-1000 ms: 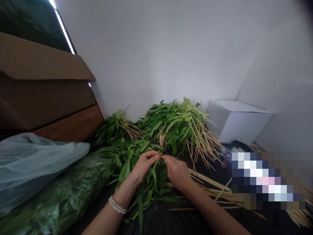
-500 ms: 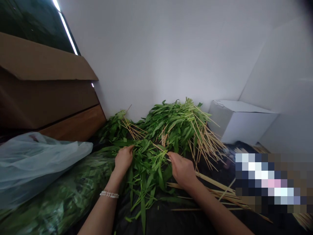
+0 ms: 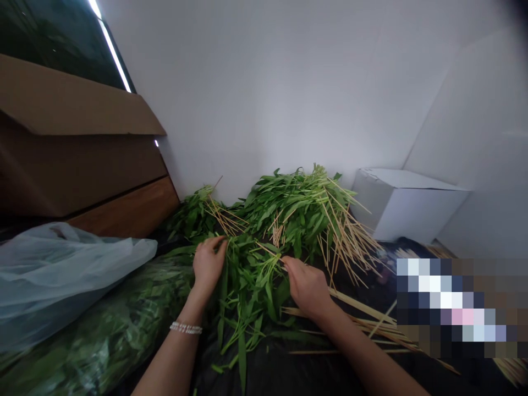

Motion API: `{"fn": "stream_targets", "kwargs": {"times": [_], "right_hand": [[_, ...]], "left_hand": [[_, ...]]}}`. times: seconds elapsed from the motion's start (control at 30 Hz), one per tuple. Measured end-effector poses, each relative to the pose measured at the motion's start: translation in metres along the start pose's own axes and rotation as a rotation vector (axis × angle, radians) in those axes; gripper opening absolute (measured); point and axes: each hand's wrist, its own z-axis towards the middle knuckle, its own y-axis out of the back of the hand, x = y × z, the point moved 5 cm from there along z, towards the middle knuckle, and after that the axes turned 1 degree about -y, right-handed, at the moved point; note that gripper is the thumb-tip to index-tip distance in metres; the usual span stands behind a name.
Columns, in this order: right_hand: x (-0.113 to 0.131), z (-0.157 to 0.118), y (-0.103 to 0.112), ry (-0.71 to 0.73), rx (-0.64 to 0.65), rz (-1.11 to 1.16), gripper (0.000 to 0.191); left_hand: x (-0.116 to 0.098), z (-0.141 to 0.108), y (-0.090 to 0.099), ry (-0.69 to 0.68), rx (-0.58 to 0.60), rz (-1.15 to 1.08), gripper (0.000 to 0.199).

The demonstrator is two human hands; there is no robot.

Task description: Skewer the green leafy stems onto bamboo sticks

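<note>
My right hand is closed in a pinch on a thin bamboo skewer. Pale green stems are bunched on the skewer close to the fingertips. My left hand, with a beaded bracelet at its wrist, pinches a leafy green stem between thumb and forefinger; its far end is lost among the leaves. Between both hands lies a loose heap of long-leaved greens, which look like water spinach. Behind it rests a large pile of skewered greens, its bare skewer ends fanned to the right. A smaller skewered bunch lies left of that.
Clear plastic bag of greens at left, under a whitish plastic sheet. A cardboard box stands behind them. Loose skewers lie at right on black sheeting. A white box stands by the wall. One right-hand patch is pixelated.
My left hand has shifted up slightly, its thumb and forefinger now more plainly pinched at the top of the heap. My right hand and the skewer have hardly moved.
</note>
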Motion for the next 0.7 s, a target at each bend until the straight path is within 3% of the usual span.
{"fn": "stream_targets", "kwargs": {"times": [0.1,0.17,0.23,0.37,0.47,0.57,0.7], "right_hand": [[0.001,0.001,0.001,0.002,0.001,0.002,0.031],[0.002,0.001,0.002,0.004,0.0,0.003,0.031],[0.002,0.001,0.002,0.004,0.0,0.001,0.032],[0.002,0.0,0.0,0.006,0.008,-0.004,0.031],[0.001,0.001,0.001,0.008,0.002,-0.002,0.031],[0.002,0.001,0.002,0.009,0.01,-0.001,0.031],[0.002,0.001,0.001,0.009,0.032,0.0,0.032]], "left_hand": [[-0.015,-0.001,0.025,-0.026,-0.283,-0.225,0.025],[-0.023,-0.003,0.036,-0.034,-0.36,-0.333,0.03],[-0.032,-0.006,0.04,-0.075,-0.371,-0.289,0.037],[-0.043,-0.007,0.029,-0.205,-0.212,-0.104,0.023],[-0.043,-0.007,0.017,-0.2,-0.115,-0.25,0.022],[-0.045,-0.007,0.006,-0.062,-0.007,-0.548,0.023],[-0.053,-0.017,-0.014,0.238,0.273,-0.975,0.031]]}}
